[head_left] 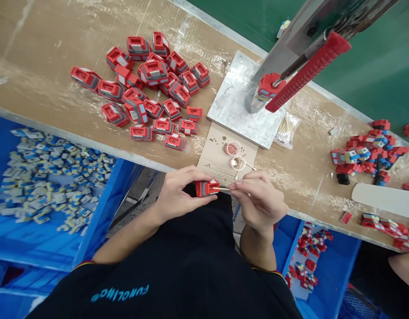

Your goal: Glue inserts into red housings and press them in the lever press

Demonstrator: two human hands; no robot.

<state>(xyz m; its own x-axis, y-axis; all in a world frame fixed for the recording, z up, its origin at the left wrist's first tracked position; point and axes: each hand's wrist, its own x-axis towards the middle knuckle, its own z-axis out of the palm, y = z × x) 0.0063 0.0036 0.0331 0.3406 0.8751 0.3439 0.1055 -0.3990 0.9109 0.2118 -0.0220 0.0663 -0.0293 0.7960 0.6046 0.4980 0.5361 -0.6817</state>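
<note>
At the table's front edge, my left hand (177,192) grips a red and grey plastic toy part (204,188) between thumb and fingers. My right hand (262,199) pinches a thin cotton swab (222,189), whose far end reaches the part's side. Another swab (237,174) slants up from the right fingers; whether they hold it too I cannot tell. Just beyond my hands, a small cup of reddish liquid (231,149) and a second small round cup (237,163) stand on stained cardboard (212,153).
Many similar red parts (153,73) lie at the left. A metal press (247,95) with a red handle (307,73) rises behind the cardboard, beside bagged swabs (286,128). Blue bins (91,217) flank me. Assembled pieces (367,150) and another person's arm (403,268) are at right.
</note>
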